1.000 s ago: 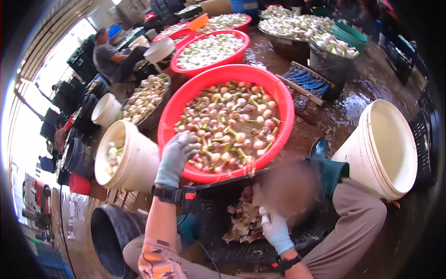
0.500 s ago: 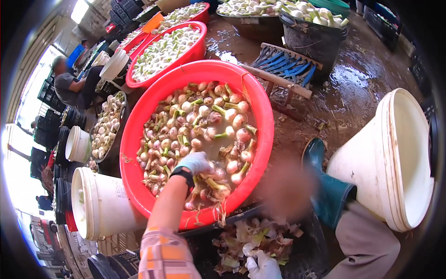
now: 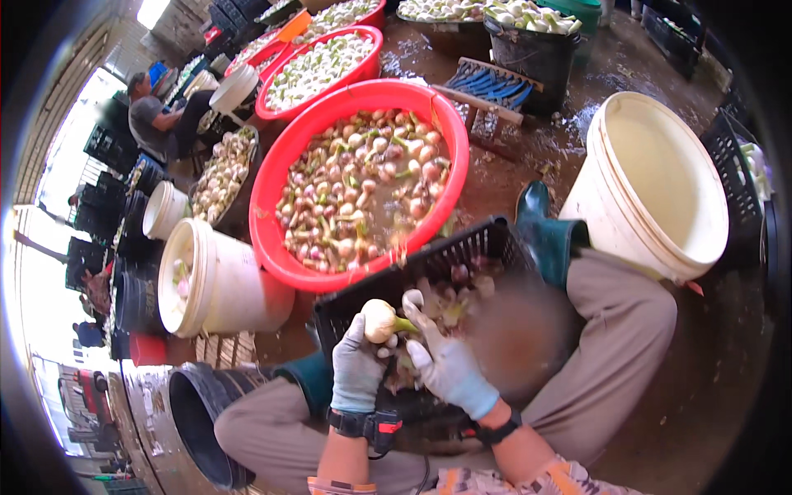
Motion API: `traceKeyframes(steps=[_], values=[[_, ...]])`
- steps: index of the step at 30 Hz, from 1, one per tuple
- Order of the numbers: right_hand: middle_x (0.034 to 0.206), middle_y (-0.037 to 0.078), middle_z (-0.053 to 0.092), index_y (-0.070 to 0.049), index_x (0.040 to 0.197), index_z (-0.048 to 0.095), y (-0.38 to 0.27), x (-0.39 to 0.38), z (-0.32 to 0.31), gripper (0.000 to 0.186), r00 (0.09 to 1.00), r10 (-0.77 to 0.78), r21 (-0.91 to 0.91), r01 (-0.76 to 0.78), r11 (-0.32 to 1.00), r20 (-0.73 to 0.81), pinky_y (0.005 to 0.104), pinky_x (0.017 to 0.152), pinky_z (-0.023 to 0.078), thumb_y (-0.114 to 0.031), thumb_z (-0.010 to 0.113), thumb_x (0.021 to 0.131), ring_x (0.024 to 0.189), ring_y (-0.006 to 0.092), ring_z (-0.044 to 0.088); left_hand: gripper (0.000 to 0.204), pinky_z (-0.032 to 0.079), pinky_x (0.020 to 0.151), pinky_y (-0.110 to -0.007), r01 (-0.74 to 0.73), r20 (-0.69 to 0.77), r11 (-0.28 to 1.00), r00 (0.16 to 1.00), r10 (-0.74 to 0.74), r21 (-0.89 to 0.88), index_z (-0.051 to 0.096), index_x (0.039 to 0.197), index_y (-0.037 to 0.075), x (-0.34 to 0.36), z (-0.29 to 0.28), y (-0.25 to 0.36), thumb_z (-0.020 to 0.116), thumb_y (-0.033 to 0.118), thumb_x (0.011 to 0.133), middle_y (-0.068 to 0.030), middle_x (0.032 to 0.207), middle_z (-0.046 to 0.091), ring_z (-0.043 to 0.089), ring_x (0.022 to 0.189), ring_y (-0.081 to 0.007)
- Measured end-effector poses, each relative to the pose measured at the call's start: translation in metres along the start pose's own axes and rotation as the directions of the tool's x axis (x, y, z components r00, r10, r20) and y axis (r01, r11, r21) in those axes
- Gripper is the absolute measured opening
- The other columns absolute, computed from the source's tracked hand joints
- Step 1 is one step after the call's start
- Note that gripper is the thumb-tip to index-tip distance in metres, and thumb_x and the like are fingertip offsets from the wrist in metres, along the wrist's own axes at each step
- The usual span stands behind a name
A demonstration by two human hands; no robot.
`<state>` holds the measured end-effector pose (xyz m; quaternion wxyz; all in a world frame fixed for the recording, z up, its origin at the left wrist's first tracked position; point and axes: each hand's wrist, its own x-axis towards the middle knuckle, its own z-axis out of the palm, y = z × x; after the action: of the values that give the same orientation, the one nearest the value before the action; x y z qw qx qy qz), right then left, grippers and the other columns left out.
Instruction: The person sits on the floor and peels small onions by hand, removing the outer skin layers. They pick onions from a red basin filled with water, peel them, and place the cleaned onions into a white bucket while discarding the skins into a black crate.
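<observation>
In front of me, above a black crate (image 3: 495,235), both gloved hands are at a round, pale fresh garlic bulb (image 3: 379,321) with a short green stem. My left hand (image 3: 357,371) is closed around the bulb's near side. At the stem end my right hand (image 3: 450,363) has its fingers bent, with the thumb and forefinger on either side of the stem. Loose purplish and pale skins (image 3: 454,309) lie in the crate below. Just beyond it stands a red tub (image 3: 272,194) of water with many unpeeled bulbs (image 3: 346,181).
White buckets stand to the left (image 3: 239,285) and right (image 3: 582,186) of me. Farther off are a red tub of white bulbs (image 3: 322,70), a blue-strapped stool (image 3: 495,87) and a full black bucket (image 3: 540,66). A seated person (image 3: 153,120) is at the far left.
My left hand has come out of the red tub and back toward me with a bulb in it. My right hand has risen from the skins to meet it. The view has shifted.
</observation>
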<state>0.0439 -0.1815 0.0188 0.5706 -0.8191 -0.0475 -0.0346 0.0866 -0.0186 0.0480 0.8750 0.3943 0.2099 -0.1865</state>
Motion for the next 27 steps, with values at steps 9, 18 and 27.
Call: traceKeyframes(steps=[9, 18, 27], values=[[0.087, 0.019, 0.068, -0.022, 0.139, 0.046, -0.019, -0.038, 0.015, 0.042, 0.931, 0.216, -0.123, -0.188, 0.974, 0.294, 0.0501, 0.069, 0.051, -0.032, 0.048, 0.098, 0.08, 0.0387, 0.066, 0.042, 0.04, 0.051, -0.024, -0.105, -0.12, 0.994, 0.987, 0.104, -0.008, 0.059, 0.117, -0.001, -0.066, -0.023, -0.037, 0.052, 0.037, 0.1, -0.0092, 0.087, 0.064, 0.051, 0.057, -0.0131], [0.082, 0.014, 0.07, -0.004, 0.118, 0.063, -0.006, -0.02, -0.019, 0.04, 0.855, 0.354, 0.144, -0.432, 0.891, 0.378, 0.0354, 0.068, 0.052, -0.038, 0.058, 0.096, 0.072, 0.0253, 0.068, 0.042, 0.041, 0.052, -0.025, 0.039, 0.111, 0.986, 0.994, -0.021, -0.16, 0.056, 0.122, -0.002, -0.063, -0.053, -0.038, 0.048, 0.034, 0.101, -0.0152, 0.104, 0.065, 0.058, 0.073, -0.0208], [0.089, 0.016, 0.07, -0.007, 0.105, 0.07, 0.003, -0.026, -0.004, 0.024, 0.946, 0.126, -0.016, -0.127, 0.992, 0.3, 0.0359, 0.074, 0.052, -0.024, 0.068, 0.086, 0.083, 0.0279, 0.068, 0.053, 0.05, 0.08, -0.029, -0.099, -0.013, 0.956, 0.994, 0.106, 0.276, 0.051, 0.131, 0.0, -0.06, -0.024, -0.039, 0.06, 0.037, 0.095, -0.0094, 0.112, 0.062, 0.061, 0.098, -0.0184]])
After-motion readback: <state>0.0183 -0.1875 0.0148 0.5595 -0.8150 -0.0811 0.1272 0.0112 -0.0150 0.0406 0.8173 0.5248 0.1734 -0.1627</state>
